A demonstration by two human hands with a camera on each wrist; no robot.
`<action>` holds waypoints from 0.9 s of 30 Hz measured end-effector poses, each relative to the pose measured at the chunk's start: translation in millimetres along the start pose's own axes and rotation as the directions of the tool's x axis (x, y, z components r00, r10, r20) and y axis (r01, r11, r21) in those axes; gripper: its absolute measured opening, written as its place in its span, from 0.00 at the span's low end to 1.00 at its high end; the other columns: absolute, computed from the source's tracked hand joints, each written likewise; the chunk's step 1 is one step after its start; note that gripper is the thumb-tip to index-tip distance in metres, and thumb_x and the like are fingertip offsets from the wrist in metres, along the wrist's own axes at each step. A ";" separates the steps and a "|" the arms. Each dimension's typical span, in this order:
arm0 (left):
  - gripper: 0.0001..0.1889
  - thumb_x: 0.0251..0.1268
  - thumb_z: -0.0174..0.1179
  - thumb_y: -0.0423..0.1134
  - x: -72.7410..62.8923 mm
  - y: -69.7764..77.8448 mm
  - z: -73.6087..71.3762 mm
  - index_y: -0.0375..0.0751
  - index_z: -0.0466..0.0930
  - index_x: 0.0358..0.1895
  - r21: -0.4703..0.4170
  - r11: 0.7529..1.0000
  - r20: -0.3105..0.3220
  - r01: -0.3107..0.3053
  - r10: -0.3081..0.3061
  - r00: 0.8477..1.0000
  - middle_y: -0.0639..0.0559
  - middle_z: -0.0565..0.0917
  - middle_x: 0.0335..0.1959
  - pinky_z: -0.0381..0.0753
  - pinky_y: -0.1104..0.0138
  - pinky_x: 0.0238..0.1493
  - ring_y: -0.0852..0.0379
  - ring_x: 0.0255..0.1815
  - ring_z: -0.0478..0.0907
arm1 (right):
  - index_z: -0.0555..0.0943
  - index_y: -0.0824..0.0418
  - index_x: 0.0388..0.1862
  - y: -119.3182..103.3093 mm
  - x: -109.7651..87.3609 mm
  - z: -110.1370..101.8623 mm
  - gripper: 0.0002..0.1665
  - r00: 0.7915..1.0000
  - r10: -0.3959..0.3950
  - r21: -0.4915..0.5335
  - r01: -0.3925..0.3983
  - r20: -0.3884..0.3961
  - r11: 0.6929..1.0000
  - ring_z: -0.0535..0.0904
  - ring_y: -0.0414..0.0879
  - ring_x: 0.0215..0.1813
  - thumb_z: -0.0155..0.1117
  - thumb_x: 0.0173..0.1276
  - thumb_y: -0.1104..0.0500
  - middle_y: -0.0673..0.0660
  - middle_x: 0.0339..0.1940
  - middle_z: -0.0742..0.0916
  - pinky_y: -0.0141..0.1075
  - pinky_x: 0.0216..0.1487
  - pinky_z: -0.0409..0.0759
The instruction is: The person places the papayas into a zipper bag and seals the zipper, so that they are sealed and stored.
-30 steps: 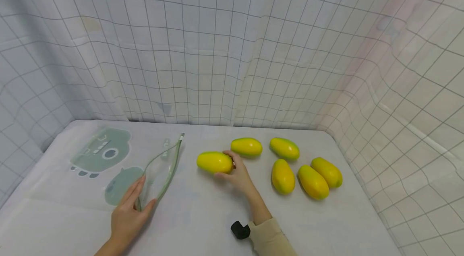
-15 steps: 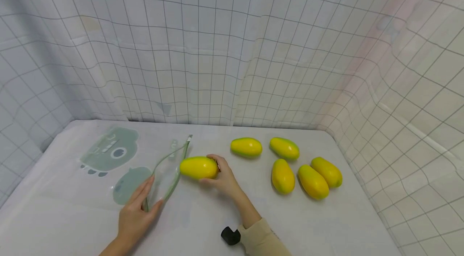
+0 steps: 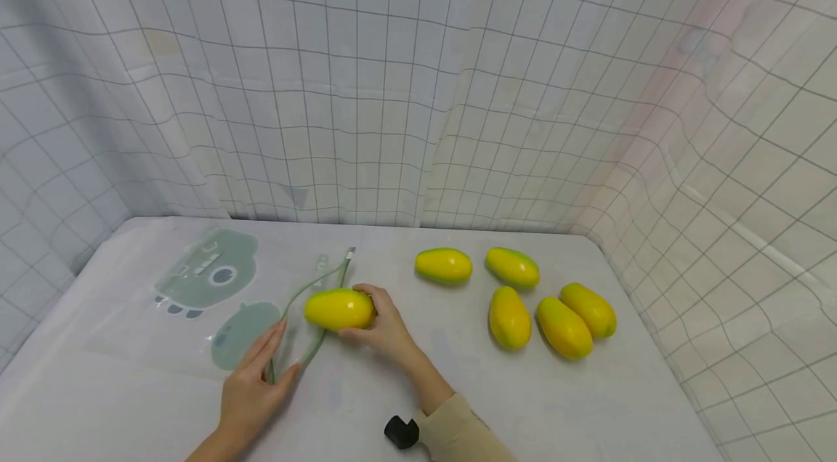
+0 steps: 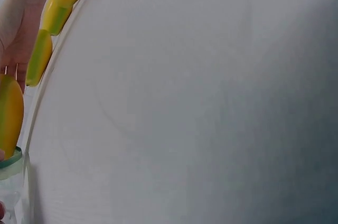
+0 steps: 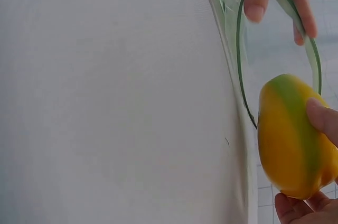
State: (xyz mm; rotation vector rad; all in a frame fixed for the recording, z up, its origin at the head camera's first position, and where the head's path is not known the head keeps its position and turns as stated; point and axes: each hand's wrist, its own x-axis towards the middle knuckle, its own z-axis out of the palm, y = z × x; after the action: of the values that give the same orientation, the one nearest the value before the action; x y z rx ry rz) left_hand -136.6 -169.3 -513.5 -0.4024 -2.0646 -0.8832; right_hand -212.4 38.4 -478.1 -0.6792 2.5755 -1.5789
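Observation:
In the head view my left hand point(image 3: 251, 382) holds the near end of the mouth of a clear plastic bag point(image 3: 245, 335) with green print and a green rim. Its thumb and fingers are spread along that rim, keeping the mouth apart. My right hand point(image 3: 382, 327) grips a yellow-green mango point(image 3: 336, 309) by its right end. The mango's left end is at the bag's mouth, overlapping the rim. Seen from the right wrist, the mango point(image 5: 290, 134) lies between thumb and fingers, just beside the green rim point(image 5: 239, 60). Most of the left hand is out of the left wrist view.
Several more mangoes lie on the right of the white table point(image 3: 445, 382): one mango point(image 3: 443, 266) at the back, another mango point(image 3: 510, 320) nearer. A black device point(image 3: 402, 433) sits at the right sleeve point(image 3: 461, 429). Grid-patterned curtains point(image 3: 392, 120) enclose the table.
My right hand has carried the mango leftward to the bag's mouth. My left hand and the bag have shifted a little to the right. The other mangoes stay put.

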 end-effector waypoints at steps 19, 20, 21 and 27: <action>0.36 0.59 0.49 0.63 -3.6 -0.9 4.1 0.30 0.76 0.53 0.010 1.000 -0.001 -0.012 0.012 1.000 0.37 0.79 0.49 0.56 0.89 0.55 0.78 0.61 0.59 | 0.66 0.58 0.63 -4.8 12.7 37.9 0.40 0.998 -0.062 -0.112 0.063 0.006 0.992 0.69 0.42 0.57 0.72 0.53 0.52 0.55 0.57 0.74 0.34 0.59 0.68; 0.36 0.59 0.49 0.63 -3.9 -1.6 4.4 0.30 0.76 0.53 0.010 1.000 -0.003 -0.015 0.015 1.000 0.37 0.79 0.49 0.56 0.88 0.55 0.78 0.61 0.59 | 0.66 0.58 0.64 -5.6 12.5 38.5 0.40 0.998 -0.062 -0.119 0.063 0.007 0.991 0.69 0.42 0.57 0.71 0.53 0.52 0.55 0.57 0.74 0.34 0.59 0.68; 0.36 0.59 0.49 0.63 -4.0 -2.2 4.5 0.30 0.76 0.53 0.010 1.000 -0.005 -0.019 0.019 1.000 0.37 0.79 0.49 0.56 0.88 0.55 0.78 0.61 0.59 | 0.66 0.58 0.64 -6.6 12.1 38.4 0.40 0.998 -0.061 -0.126 0.062 0.011 0.990 0.69 0.42 0.57 0.70 0.54 0.51 0.55 0.57 0.74 0.34 0.59 0.68; 0.36 0.59 0.49 0.63 -3.4 -1.5 4.0 0.31 0.76 0.54 0.015 1.000 0.003 -0.016 0.016 1.000 0.37 0.79 0.49 0.56 0.88 0.56 0.79 0.61 0.59 | 0.65 0.62 0.64 -12.6 9.8 29.7 0.37 0.998 -0.044 -0.052 0.047 0.049 0.998 0.70 0.44 0.57 0.67 0.59 0.53 0.58 0.58 0.74 0.32 0.57 0.70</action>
State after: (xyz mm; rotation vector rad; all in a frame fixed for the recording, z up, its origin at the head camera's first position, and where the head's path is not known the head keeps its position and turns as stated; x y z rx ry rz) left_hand -137.6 -167.4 -518.5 -0.4113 -2.0664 -0.8580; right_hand -209.2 4.9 -479.7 -0.7757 2.5946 -1.4919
